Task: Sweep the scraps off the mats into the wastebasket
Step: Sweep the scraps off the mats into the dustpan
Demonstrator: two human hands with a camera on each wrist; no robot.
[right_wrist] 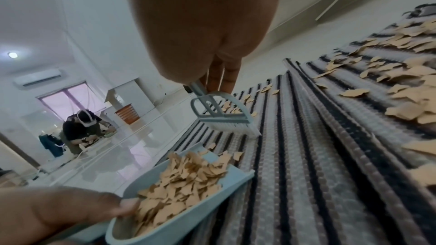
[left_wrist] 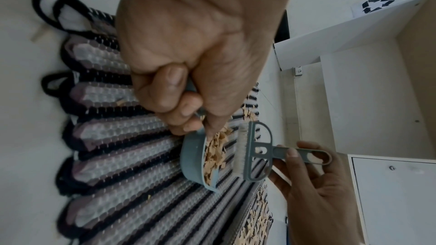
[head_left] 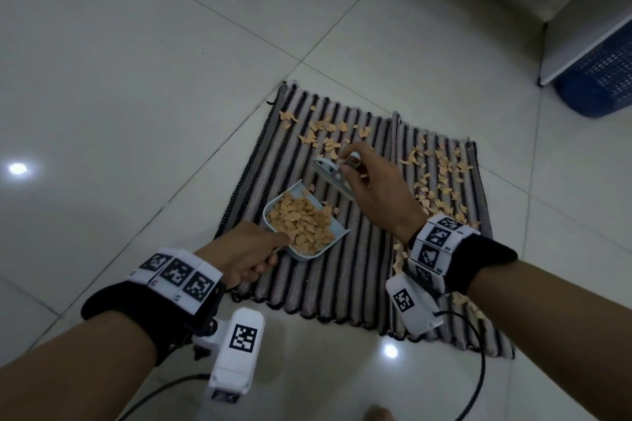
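- My left hand (head_left: 246, 251) has its fingers curled tight round the handle of the small pale blue plastic dustpan (head_left: 304, 220), which sits on the striped woven mats (head_left: 345, 284).
- I think the thin tan paper scraps (head_left: 441, 174) are very light and will fly off easily; many lie beyond the dustpan.
- My right hand (head_left: 372, 188) pinches the little grey-blue brush (head_left: 333, 173) by its flat handle, just past the dustpan.
- The dustpan is heaped with scraps.
- The blue mesh wastebasket (head_left: 602, 79) is far from the dustpan; I can't see inside it.

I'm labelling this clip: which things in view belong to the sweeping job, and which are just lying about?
Job: dustpan gripped by left hand; brush gripped by right hand; scraps; mats; blue wastebasket.

Lying about: white cabinet, recycling sign.
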